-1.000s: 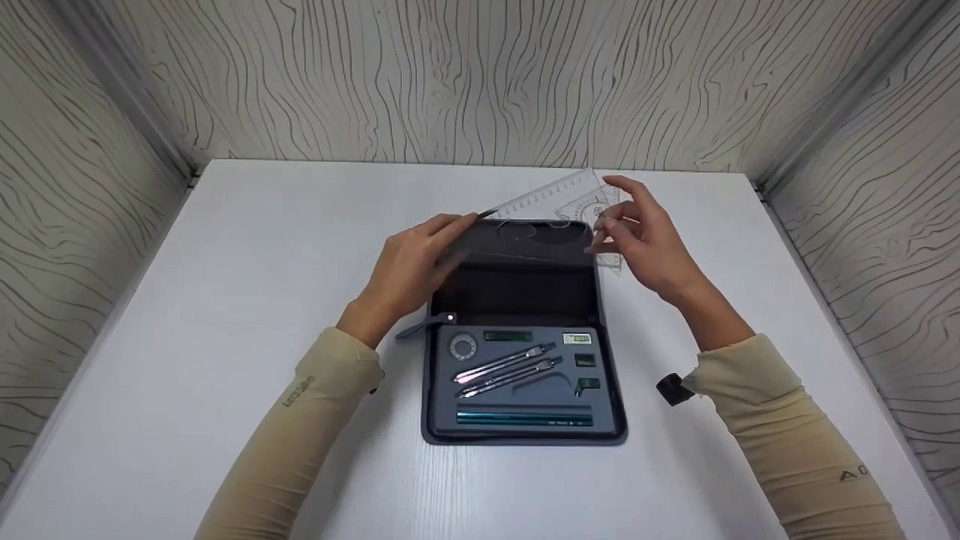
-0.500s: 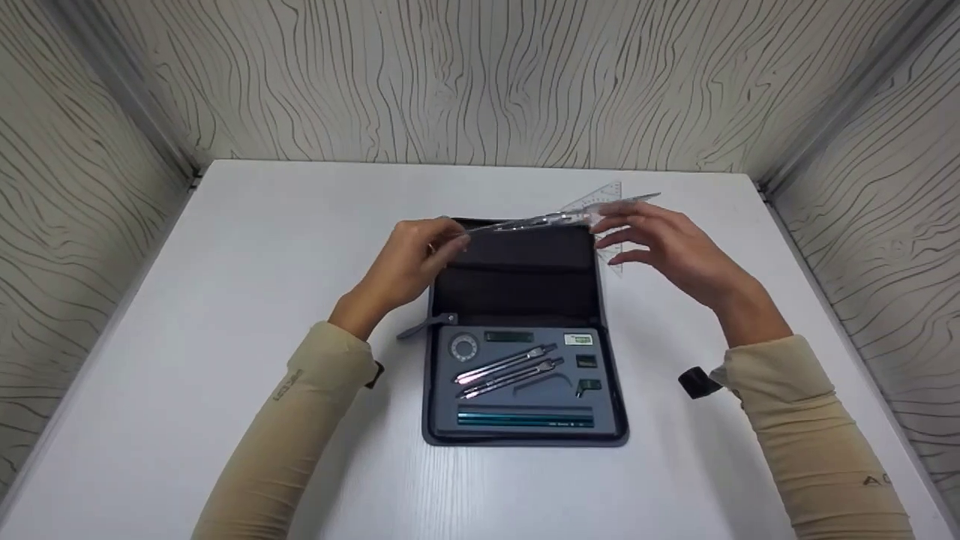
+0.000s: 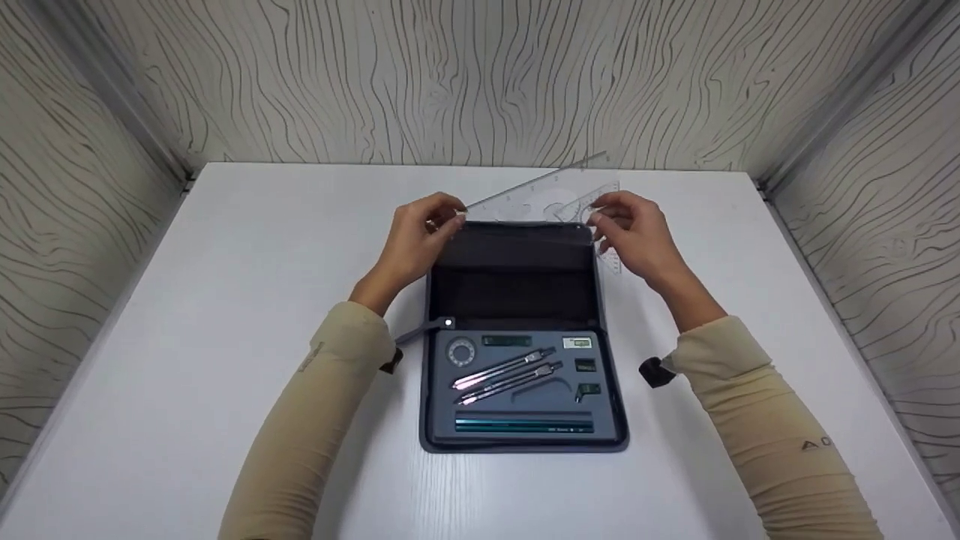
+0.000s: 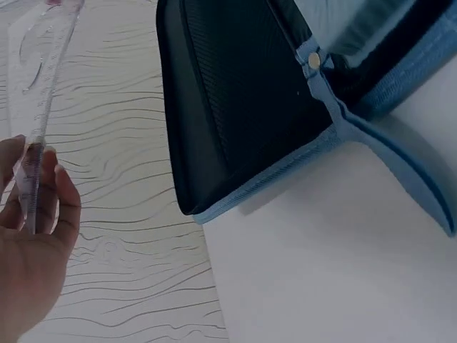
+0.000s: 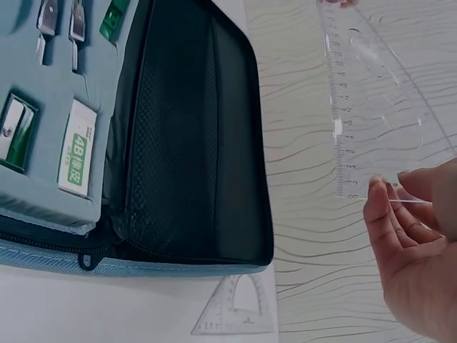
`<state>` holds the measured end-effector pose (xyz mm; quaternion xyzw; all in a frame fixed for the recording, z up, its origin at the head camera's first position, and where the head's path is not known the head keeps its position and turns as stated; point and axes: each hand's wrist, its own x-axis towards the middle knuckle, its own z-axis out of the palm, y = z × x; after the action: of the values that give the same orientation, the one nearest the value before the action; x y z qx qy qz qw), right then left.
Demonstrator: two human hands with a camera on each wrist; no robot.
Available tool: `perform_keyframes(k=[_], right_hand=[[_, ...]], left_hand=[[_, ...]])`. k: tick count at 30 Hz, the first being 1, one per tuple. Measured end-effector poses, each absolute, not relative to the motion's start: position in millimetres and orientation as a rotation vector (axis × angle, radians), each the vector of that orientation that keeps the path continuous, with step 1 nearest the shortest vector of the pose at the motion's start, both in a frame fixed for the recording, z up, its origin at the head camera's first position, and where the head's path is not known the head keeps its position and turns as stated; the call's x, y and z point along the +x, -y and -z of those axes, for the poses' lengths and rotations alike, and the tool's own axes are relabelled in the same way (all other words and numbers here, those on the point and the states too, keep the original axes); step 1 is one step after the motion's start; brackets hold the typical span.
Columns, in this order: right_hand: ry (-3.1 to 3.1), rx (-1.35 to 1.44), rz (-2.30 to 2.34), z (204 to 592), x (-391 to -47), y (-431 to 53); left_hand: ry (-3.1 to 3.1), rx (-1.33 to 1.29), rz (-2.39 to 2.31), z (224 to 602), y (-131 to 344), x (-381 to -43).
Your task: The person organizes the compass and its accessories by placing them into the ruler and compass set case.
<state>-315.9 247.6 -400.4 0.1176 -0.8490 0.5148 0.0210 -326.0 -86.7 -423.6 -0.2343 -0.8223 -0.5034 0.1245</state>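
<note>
Both hands hold a clear plastic set square (image 3: 517, 199) above the lid of an open zip case (image 3: 517, 298). My left hand (image 3: 418, 236) pinches its narrow left corner between thumb and fingers. At the short right edge, my right hand (image 3: 637, 238) grips it with thumb and fingertips, plain in the right wrist view. A second clear set square, with a protractor scale (image 5: 235, 314), lies on the table beside the lid, partly hidden behind the right hand in the head view.
In the case's grey tray sit two compasses (image 3: 506, 379), pencils (image 3: 523, 423), a boxed eraser (image 5: 77, 148), a sharpener (image 5: 16, 132) and a round dial-like piece (image 3: 460, 352). A snap strap (image 3: 420, 328) sticks out left. The patterned wall (image 3: 480, 82) stands behind the white table (image 3: 225, 315).
The set square, tilted edge-on half a second ago, now shows its face again. My right hand has drawn in leftward, its spread fingers closing on the right edge.
</note>
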Motion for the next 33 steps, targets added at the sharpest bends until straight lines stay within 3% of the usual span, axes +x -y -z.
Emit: perform_keyframes(k=[12, 33], right_hand=[[2.726, 0.257, -1.524, 431.8, -338.5, -249.6], [2.845, 0.237, -1.494, 457.7, -340.5, -245.3]], left_hand=[[2.707, -0.447, 1.291, 454.0, 76.7, -336.6], [2.934, -0.514, 1.314, 470.5, 98.3, -331.8]])
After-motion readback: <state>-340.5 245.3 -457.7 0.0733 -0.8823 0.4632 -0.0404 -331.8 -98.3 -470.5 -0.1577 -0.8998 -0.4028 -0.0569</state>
